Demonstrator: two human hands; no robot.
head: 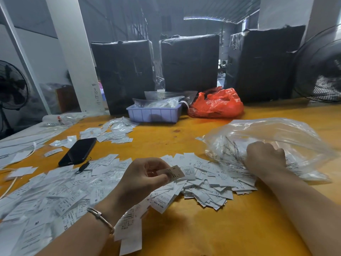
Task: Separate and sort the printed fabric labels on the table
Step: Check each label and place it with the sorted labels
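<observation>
White printed fabric labels lie in a wide loose heap (55,191) across the yellow table (212,228), with a denser pile (208,183) in the middle. My left hand (145,178) is raised above the heap and pinches a small stack of labels (173,173) marked S between thumb and fingers. My right hand (265,157) has its fingers curled and grips the edge of a clear plastic bag (273,137) that holds more labels, at the right of the pile.
A black phone (78,151) lies left of centre. A lilac tray (154,112) with bagged labels and a red plastic bag (217,104) stand at the back, before black wrapped boxes (190,61). Fans stand at both sides. Another label pile (114,132) lies behind the phone.
</observation>
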